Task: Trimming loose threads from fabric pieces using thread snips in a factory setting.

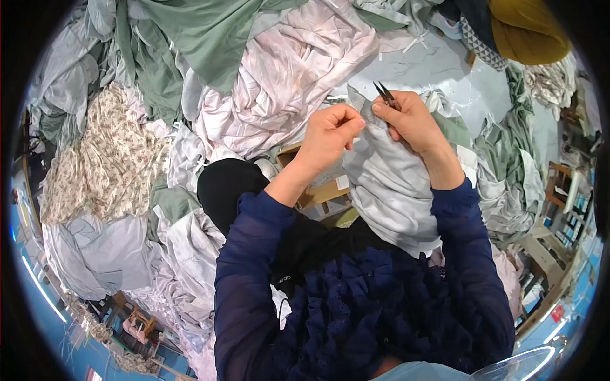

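Observation:
My right hand [413, 120] is closed around a pair of small dark thread snips [384, 94]. Their blades point up and away, slightly parted. Its thumb and fingers also press on the edge of a pale grey-white cloth [387, 184], which hangs down over my lap. Just to the left of this edge, my left hand [333, 133] is closed in a pinch. Whatever its fingertips hold, if anything, is too small to make out. A grey corner of the cloth [361, 105] stands up between the two hands.
Heaps of cloth surround me: pink [298, 70], green [197, 38], floral [101, 159] and white [108, 247]. Under my left forearm is a wooden box or frame [324, 190]. Green cloth [505, 165] lies at right; a mustard-coloured item [530, 32] sits far right.

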Available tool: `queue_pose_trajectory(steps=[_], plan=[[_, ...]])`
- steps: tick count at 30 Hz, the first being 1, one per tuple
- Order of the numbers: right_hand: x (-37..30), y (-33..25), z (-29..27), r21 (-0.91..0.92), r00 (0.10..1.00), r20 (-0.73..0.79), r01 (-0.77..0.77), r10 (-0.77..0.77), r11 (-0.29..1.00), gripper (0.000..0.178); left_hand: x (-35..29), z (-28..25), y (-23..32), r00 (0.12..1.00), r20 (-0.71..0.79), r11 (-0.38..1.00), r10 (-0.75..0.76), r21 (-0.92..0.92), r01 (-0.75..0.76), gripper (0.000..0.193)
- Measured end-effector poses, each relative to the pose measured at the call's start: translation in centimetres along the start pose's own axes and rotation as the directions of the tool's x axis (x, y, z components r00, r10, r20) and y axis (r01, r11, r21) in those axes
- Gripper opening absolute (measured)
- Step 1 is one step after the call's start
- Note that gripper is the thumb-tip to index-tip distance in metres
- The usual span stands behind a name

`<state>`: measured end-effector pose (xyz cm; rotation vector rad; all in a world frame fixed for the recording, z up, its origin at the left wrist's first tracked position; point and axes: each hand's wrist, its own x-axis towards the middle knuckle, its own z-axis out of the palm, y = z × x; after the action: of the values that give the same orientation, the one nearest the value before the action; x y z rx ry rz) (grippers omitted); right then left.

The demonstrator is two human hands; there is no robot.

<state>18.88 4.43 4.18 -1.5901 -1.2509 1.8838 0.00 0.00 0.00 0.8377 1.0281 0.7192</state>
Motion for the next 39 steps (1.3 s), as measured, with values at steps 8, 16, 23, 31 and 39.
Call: queue_pose_trajectory(steps=[8, 16, 23, 31, 39], plan=[[0.7, -0.4, -0.4, 0.039, 0.999, 0.000, -0.048, 0.048, 0.998, 0.014, 0.9, 0.4, 0.6, 0.950, -0.041, 0.936, 0.311, -0.160, -0.313, 0.009], [1.0, 0.6, 0.0, 0.097, 0.999, 0.027, 0.018, -0.021, 0.995, 0.012, 1.3, 0.0, -0.2, 0.975, 0.006, 0.975, 0.224, -0.005, -0.224, 0.010], [0.5, 1.1, -0.8, 0.117, 0.999, 0.046, -0.017, 0.012, 0.993, 0.013, 1.7, -2.0, -1.5, 0.796, 0.125, 0.410, 0.592, 0.804, -0.431, 0.008], [0.0, 1.2, -2.2, 0.300, 0.998, 0.062, 0.011, -0.031, 0.954, 0.013, 2.1, -2.8, -2.2, 0.852, -0.178, 0.672, 0.492, 0.701, -0.241, 0.010], [-0.2, 0.9, -2.1, 0.296, 1.000, 0.030, -0.003, -0.006, 0.955, 0.012, 1.2, -1.9, -1.4, 0.945, -0.066, 0.895, 0.320, 0.349, -0.279, 0.013]])
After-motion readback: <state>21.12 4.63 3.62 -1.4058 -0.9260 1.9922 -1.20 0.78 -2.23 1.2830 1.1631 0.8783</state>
